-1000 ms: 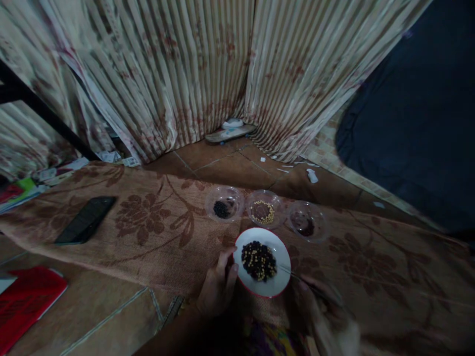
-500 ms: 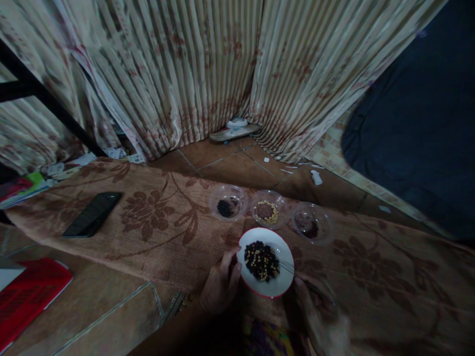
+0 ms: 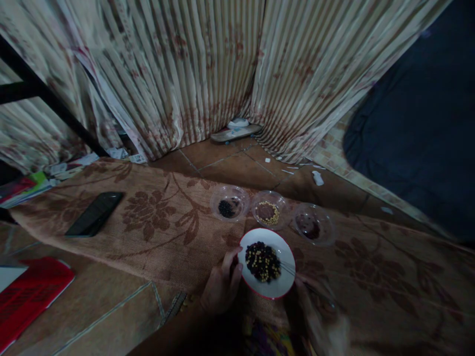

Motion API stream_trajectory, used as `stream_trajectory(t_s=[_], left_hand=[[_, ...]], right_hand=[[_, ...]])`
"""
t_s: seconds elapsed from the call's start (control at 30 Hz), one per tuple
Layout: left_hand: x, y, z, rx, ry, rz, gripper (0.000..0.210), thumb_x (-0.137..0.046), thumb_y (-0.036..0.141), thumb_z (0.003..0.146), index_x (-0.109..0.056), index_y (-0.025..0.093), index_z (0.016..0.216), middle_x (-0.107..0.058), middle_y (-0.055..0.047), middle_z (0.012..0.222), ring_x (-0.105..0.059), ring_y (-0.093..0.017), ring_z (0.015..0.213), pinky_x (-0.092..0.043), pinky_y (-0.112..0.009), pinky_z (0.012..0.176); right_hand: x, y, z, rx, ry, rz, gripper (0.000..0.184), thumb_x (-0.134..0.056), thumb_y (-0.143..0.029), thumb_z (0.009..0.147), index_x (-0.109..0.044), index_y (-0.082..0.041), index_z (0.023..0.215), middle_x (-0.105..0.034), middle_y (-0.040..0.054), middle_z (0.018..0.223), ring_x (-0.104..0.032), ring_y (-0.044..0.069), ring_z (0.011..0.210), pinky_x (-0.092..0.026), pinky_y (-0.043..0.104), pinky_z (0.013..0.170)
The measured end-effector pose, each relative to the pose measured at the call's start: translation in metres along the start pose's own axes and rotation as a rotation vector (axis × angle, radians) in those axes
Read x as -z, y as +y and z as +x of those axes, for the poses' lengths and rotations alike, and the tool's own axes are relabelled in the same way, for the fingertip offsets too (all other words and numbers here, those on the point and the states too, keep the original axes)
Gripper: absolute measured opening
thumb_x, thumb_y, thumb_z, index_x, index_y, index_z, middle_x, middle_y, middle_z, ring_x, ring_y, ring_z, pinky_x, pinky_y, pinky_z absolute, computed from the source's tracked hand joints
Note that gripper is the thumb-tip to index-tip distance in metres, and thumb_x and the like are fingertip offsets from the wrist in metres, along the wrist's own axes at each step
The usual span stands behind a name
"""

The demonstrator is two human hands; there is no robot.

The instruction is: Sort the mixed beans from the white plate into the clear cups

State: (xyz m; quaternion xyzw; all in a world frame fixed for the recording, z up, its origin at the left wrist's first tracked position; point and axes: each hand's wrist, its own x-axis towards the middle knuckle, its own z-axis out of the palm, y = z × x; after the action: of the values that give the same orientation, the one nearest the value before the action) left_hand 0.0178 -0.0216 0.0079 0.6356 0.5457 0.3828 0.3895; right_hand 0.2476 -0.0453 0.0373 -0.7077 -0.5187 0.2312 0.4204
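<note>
"Gripping the bowl (image 3: 274,291) by its rim, L hand (image 3: 222,281); R hand (image 3: 319,312), blurry, fingers round a thin metal tool (image 3: 287,267)."

"Change vs. a sec ago?"

"Barely: bowl's same spot nr clear cups (image 3: 222,193), tips by the beans (image 3: 262,261). Prob. no progress yet."

Bowl (image 3: 273,288): on the surface (image 3: 181,247), beans (image 3: 262,261) inside.
Three cups (image 3: 267,207): in a row behind it.
Phone (image 3: 94,214): same surface, well left.

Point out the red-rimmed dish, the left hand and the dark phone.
Red-rimmed dish (image 3: 274,289): head view, bare white inside.
Left hand (image 3: 221,284): head view, back of the hand.
Dark phone (image 3: 95,215): head view, middle of top surface.
</note>
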Motion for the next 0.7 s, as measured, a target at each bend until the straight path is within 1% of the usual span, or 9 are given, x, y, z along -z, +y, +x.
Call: stream_trajectory(t_s=[0.07, 0.3, 0.4, 0.5, 0.7], left_hand=[[0.000, 0.000, 0.000, 0.009, -0.004, 0.001, 0.037, -0.036, 0.029, 0.099, -0.043, 0.020, 0.135, -0.067, -0.009, 0.117, -0.066, -0.020, 0.105, -0.051, -0.032, 0.092], [0.000, 0.001, 0.000, 0.004, -0.004, 0.008, 0.037, -0.037, 0.029, 0.099, -0.043, 0.021, 0.134, -0.067, -0.008, 0.113, -0.066, -0.019, 0.100, -0.051, -0.032, 0.089], [0.000, 0.000, 0.000, 0.014, -0.011, 0.002, 0.037, -0.036, 0.029, 0.099, -0.043, 0.021, 0.135, -0.067, -0.007, 0.112, -0.067, -0.019, 0.098, -0.051, -0.032, 0.089], [0.000, 0.000, 0.000, 0.019, -0.015, 0.009, 0.037, -0.037, 0.029, 0.099, -0.043, 0.021, 0.134, -0.067, -0.007, 0.112, -0.067, -0.019, 0.098, -0.052, -0.032, 0.089], [0.000, 0.000, 0.000, 0.015, 0.010, 0.003, 0.037, -0.039, 0.028, 0.098, -0.046, 0.022, 0.133, -0.068, -0.007, 0.113, -0.067, -0.019, 0.101, -0.052, -0.032, 0.089]], right_hand=[[-0.001, 0.001, 0.000, 0.019, 0.000, 0.004, 0.032, -0.062, -0.052, 0.080, -0.074, -0.023, 0.080, -0.073, 0.0071, 0.093, -0.071, 0.022, 0.086, -0.058, 0.027, 0.071], [0.000, 0.004, -0.002, 0.165, -0.010, -0.005, 0.027, -0.060, -0.045, 0.084, -0.075, -0.023, 0.082, -0.073, 0.0076, 0.094, -0.071, 0.020, 0.085, -0.059, 0.027, 0.071], [0.000, 0.003, -0.004, 0.168, -0.023, 0.005, 0.027, -0.060, -0.046, 0.085, -0.075, -0.023, 0.082, -0.073, 0.0084, 0.095, -0.071, 0.021, 0.086, -0.059, 0.027, 0.069], [0.000, 0.005, -0.005, 0.157, -0.036, 0.003, 0.028, -0.060, -0.047, 0.084, -0.075, -0.022, 0.082, -0.073, 0.0091, 0.097, -0.071, 0.022, 0.086, -0.059, 0.030, 0.073], [-0.001, 0.010, -0.007, 0.124, -0.052, 0.003, 0.028, -0.060, -0.046, 0.085, -0.075, -0.023, 0.085, -0.072, 0.0092, 0.100, -0.071, 0.022, 0.089, -0.059, 0.029, 0.072]])
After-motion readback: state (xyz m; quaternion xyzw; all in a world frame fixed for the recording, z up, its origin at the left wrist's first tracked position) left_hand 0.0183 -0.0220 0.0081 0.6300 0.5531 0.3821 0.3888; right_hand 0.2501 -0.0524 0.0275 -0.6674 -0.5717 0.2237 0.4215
